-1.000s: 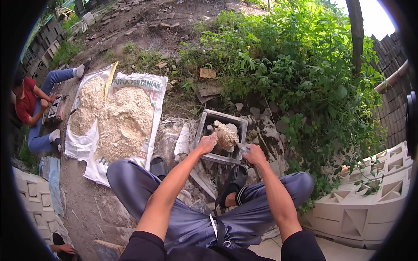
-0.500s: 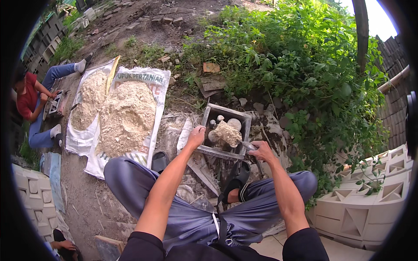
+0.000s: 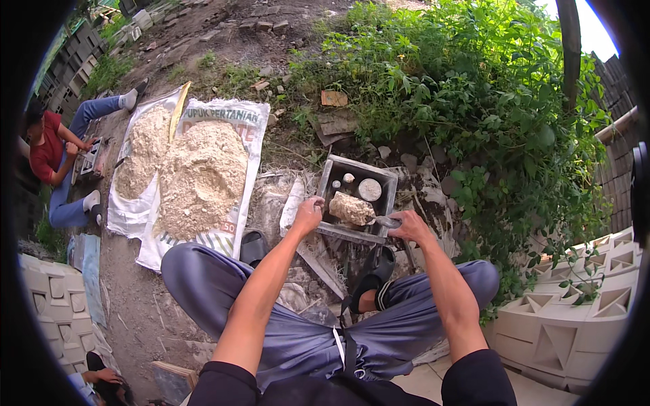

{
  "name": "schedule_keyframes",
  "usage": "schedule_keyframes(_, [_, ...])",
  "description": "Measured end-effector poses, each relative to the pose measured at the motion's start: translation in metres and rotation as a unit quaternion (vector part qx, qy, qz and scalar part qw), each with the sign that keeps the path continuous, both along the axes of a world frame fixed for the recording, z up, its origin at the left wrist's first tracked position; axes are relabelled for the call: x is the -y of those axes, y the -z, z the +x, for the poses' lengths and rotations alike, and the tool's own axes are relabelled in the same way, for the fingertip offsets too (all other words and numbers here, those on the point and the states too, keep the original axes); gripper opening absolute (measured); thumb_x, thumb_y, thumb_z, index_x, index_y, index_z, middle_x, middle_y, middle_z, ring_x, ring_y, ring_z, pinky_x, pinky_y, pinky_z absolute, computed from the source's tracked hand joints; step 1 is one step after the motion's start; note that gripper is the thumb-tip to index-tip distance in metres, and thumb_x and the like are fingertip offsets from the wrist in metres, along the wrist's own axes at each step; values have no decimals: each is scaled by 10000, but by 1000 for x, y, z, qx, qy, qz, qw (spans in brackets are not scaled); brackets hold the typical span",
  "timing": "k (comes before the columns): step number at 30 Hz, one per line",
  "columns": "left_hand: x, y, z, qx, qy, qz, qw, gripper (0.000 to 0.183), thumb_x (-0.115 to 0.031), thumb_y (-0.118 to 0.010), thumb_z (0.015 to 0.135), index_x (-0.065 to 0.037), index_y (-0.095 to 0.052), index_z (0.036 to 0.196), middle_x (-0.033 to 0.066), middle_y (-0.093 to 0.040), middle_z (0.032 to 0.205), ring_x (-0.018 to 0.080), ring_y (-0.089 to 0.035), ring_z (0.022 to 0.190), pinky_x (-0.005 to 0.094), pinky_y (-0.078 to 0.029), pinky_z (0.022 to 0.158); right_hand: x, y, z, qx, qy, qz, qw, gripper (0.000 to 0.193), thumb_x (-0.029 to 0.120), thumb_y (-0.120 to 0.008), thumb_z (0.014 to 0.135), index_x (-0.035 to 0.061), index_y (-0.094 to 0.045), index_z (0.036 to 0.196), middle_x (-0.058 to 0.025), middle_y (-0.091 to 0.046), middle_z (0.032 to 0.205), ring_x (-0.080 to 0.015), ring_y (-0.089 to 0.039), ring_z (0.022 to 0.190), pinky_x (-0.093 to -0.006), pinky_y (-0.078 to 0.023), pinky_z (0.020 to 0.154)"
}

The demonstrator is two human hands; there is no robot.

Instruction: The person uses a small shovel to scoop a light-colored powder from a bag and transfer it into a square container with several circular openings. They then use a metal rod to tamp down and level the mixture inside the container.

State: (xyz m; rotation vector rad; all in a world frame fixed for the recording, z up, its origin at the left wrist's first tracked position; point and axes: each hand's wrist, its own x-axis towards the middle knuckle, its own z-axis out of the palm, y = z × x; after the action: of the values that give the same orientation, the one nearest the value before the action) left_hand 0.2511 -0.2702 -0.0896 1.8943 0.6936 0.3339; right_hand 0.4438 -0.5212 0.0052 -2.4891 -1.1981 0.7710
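Gripping the square metal mould (image 3: 357, 197) rim, the left hand (image 3: 308, 215) steadies it. The right hand (image 3: 408, 227), closed on a trowel (image 3: 387, 221), could spill the mortar lump (image 3: 351, 208) if the mould tips.

The square mould (image 3: 328, 177) looks like dull grey metal, crusted with dried mix. Inside it sits a coarse, crumbly beige lump (image 3: 351, 208). The trowel blade (image 3: 387, 221) is matt steel. At nine o'clock, woven plastic sacks (image 3: 238, 122) (white, slightly glossy) carry rough sandy heaps (image 3: 200, 177). The trousers (image 3: 203, 279) are smooth grey cloth.
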Motion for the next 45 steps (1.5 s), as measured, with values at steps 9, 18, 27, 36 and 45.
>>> schedule_keyframes(9, [15, 13, -2, 38, 34, 38, 998, 245, 22, -461, 769, 17, -575, 986, 180, -621, 922, 304, -608, 876, 368, -476, 810, -19, -16, 17, 32, -89, -41, 995, 502, 305, -757, 594, 122, -676, 1054, -173, -657, 948, -331, -610, 921, -392, -487, 831])
schedule_keyframes(18, [17, 15, -4, 42, 21, 46, 998, 265, 31, -438, 752, 28, -564, 986, 202, -608, 911, 330, -598, 864, 381, -475, 806, -22, -6, 35, 35, -72, -98, 992, 486, 317, -738, 620, 160, -670, 1076, -159, -661, 930, -313, -620, 900, -396, -493, 813])
schedule_keyframes(27, [24, 15, -3, 45, 60, 78, 994, 301, 27, -440, 749, 28, -547, 1031, 212, -576, 953, 372, -550, 931, 406, -447, 853, -27, -55, 60, 71, -116, -142, 981, 460, 217, -663, 592, 258, -682, 1050, -113, -668, 770, -289, -640, 739, -396, -516, 676])
schedule_keyframes(36, [43, -25, -6, -2, 183, 224, 957, 384, -11, -505, 726, 11, -511, 1110, 195, -521, 1121, 355, -483, 1070, 410, -423, 901, -31, -64, 76, 109, -148, -168, 969, 411, 189, -674, 582, 266, -706, 984, -109, -668, 751, -282, -647, 725, -386, -522, 650])
schedule_keyframes(45, [42, -5, 21, -74, 162, 312, 933, 567, -76, -486, 765, 43, -369, 1306, 217, -370, 1367, 365, -363, 1259, 448, -308, 1048, -58, -65, 84, 123, -182, -228, 949, 342, 183, -670, 536, 215, -717, 873, -106, -667, 731, -258, -652, 724, -376, -528, 641])
